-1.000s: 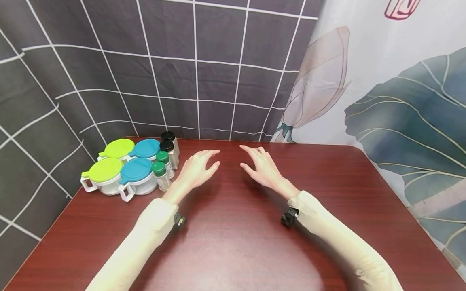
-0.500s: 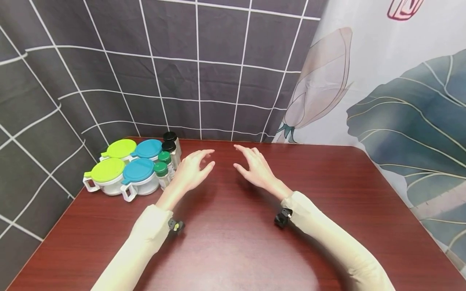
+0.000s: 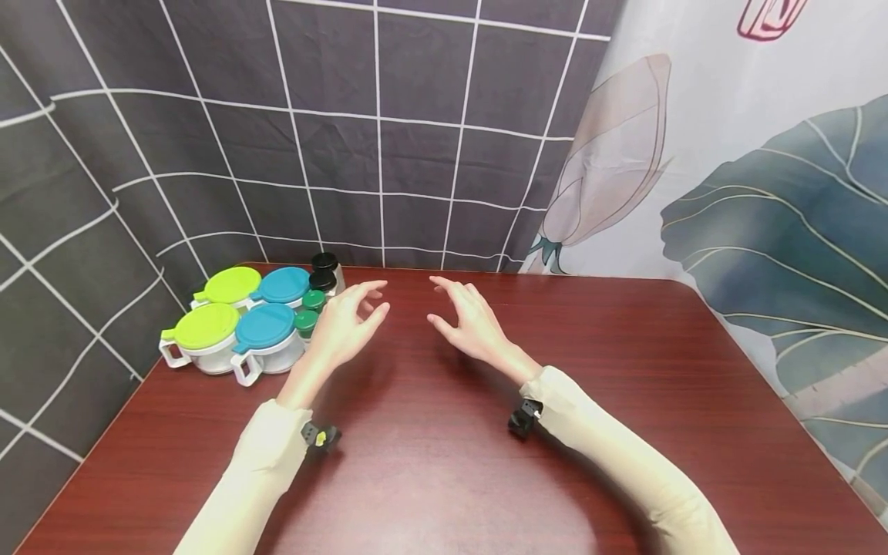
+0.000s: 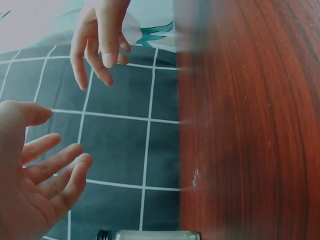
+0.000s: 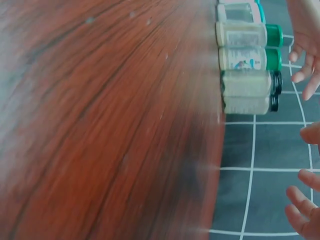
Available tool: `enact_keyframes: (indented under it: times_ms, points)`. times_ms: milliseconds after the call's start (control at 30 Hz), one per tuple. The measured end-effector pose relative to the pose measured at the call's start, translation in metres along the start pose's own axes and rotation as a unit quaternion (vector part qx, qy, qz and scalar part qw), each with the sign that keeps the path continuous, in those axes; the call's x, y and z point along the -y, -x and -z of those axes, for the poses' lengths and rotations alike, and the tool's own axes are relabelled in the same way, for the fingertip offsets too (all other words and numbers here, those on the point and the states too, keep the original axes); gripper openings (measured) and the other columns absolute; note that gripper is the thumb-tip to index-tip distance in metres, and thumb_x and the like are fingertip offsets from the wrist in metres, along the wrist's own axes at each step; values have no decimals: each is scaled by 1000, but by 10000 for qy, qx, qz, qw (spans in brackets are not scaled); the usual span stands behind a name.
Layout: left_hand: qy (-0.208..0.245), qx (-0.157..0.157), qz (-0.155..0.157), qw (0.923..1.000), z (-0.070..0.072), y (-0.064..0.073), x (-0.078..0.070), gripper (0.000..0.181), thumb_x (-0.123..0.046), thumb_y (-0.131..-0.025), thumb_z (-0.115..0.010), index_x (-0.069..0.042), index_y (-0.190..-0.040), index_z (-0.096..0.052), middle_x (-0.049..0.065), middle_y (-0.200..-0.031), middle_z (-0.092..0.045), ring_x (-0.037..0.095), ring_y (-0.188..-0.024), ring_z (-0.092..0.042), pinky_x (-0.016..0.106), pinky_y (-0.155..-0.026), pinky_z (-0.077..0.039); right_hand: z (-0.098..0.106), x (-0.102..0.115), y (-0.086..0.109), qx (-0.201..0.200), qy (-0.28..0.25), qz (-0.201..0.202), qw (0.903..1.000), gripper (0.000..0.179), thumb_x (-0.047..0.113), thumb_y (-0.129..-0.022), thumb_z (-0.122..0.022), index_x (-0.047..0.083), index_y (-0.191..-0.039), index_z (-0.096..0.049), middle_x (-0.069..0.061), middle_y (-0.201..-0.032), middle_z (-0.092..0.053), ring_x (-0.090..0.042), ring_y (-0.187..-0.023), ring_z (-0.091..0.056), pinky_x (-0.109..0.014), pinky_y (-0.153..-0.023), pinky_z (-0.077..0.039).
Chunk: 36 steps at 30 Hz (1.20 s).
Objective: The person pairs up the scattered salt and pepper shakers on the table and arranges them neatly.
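My left hand (image 3: 340,327) hovers above the table with relaxed, slightly bent fingers and holds nothing. Its back overlaps two green-capped spice jars (image 3: 306,321) in the head view, hiding much of their bodies. To its right, my right hand (image 3: 475,324) is also raised, fingers loosely extended and thumb apart, holding nothing. A gap separates the two hands. From the left wrist, my left palm (image 4: 40,185) shows with fingers spread. The right wrist view has the jars in a row, two with green caps (image 5: 273,59) and two with black caps (image 5: 275,82).
Left of the jars stand white handled pots with two lime lids (image 3: 206,325) and two blue lids (image 3: 265,324). The reddish-brown wooden table (image 3: 444,462) meets a dark grid-patterned cloth (image 3: 416,154) behind. A floral curtain (image 3: 763,216) hangs along the right side.
Both hands have drifted left across the table, keeping a gap between them. The left hand now covers more of the green-capped jars. The jars and pots stay in place.
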<state>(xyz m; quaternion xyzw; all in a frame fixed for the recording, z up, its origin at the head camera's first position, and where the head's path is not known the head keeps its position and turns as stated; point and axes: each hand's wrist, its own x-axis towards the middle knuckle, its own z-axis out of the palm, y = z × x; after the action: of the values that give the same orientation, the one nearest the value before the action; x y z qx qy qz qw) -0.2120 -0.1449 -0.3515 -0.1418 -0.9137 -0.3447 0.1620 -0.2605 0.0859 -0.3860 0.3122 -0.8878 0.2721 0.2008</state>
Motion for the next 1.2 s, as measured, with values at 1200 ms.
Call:
enact_keyframes:
  times_ms: [1200]
  points:
    - [531, -463, 607, 9957, 44, 26, 21, 34, -21, -94, -61, -7, -125, -61, 15, -114, -68, 28, -94, -67, 19, -77, -53, -27, 42, -18, 22, -688, 62, 9976, 58, 22, -81, -75, 14, -134, -51, -4, -114, -64, -21, -102, -55, -36, -92, -45]
